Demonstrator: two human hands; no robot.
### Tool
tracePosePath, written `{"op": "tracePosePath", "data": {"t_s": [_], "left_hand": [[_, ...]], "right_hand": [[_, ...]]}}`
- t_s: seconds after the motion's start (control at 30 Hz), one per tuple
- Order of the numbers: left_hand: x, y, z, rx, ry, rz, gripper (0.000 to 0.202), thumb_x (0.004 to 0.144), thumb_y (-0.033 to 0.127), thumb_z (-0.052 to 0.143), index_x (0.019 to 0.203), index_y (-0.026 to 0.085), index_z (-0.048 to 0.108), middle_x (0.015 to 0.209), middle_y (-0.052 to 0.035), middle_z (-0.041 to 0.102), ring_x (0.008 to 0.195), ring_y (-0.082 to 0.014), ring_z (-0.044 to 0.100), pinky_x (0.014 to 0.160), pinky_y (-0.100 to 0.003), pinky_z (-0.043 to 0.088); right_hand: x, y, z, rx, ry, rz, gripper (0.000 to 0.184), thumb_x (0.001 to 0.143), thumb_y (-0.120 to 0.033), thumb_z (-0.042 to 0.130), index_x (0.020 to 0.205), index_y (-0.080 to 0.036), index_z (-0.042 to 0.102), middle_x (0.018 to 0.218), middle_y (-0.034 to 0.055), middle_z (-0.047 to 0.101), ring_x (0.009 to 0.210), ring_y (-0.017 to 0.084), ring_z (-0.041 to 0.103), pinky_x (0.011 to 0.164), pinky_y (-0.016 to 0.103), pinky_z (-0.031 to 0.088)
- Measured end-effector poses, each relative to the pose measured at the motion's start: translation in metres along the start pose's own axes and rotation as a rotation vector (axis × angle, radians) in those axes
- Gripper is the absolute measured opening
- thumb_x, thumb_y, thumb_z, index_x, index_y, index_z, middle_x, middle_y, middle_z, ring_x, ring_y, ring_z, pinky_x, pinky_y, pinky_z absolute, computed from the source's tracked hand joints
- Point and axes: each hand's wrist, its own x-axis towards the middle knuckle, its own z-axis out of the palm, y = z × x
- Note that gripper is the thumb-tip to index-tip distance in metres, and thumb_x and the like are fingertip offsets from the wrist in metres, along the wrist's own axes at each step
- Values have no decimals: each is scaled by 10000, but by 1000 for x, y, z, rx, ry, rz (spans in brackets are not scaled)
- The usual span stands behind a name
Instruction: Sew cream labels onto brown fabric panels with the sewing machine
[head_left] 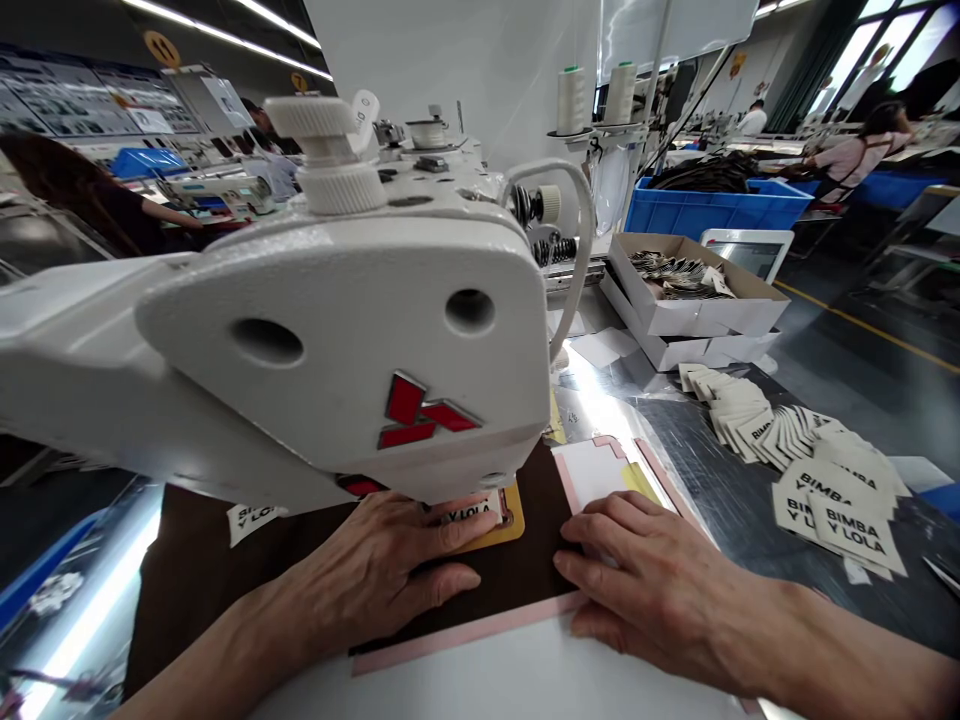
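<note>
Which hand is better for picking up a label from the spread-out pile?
Probably the right hand: the pile of labels is on that side, nearer it. The left hand is farther away and partly covers another label by the sewing machine.

The bare left hand (397, 555) lies partly over a cream, black-lettered label (484, 507) and dark brown sheet material (517, 585) below a white sewing-machine head (352, 320); the right hand (660, 570) touches a pink-edged white sheet (465, 665).
</note>
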Motion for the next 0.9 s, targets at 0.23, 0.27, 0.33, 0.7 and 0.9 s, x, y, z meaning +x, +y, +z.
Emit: {"op": "tracePosePath", "data": {"t_s": [0.23, 0.27, 0.33, 0.7, 0.9], "left_hand": [[-1, -1, 4, 43, -15, -5, 581, 1118, 482, 511, 1664, 430, 319, 1596, 10, 543, 1345, -266, 654, 1075, -421, 578], [-2, -1, 4, 45, -14, -6, 579, 1118, 483, 509, 1663, 430, 321, 1596, 8, 543, 1340, -268, 657, 1072, -422, 579], [-2, -1, 4, 42, -27, -14, 572, 1113, 482, 523, 1654, 430, 345, 1591, 5, 548, 1330, -269, 665, 1080, -426, 576], [-2, 0, 6, 16, 0, -32, 553, 1096, 460, 566, 1625, 443, 405, 1585, 37, 554, 1330, -262, 663, 1066, -403, 583], [-5, 1, 9, 35, 27, -35, 514, 1097, 412, 574, 1597, 429, 457, 1598, 37, 542, 1336, -241, 658, 1083, -384, 561]], "right_hand": [[-1, 2, 1, 4, -17, 6, 239, 1090, -339, 621, 1240, -160, 672, 1188, 113, 707, 1044, 261, 656, 893, 419, 516], [-1, 2, 1, 4, -21, 6, 244, 1089, -342, 624, 1244, -159, 671, 1191, 112, 707, 1044, 261, 656, 894, 421, 515], [0, 2, 1, 5, -22, 7, 247, 1091, -345, 621, 1244, -158, 671, 1187, 113, 707, 1036, 259, 656, 889, 420, 513], [0, 1, 1, 8, -9, 13, 257, 1087, -369, 635, 1231, -159, 670, 1178, 98, 710, 1023, 262, 653, 875, 418, 493], [1, 0, 0, 21, -26, 12, 259, 1085, -365, 641, 1233, -156, 674, 1180, 97, 713, 1024, 257, 649, 884, 417, 491]]}}
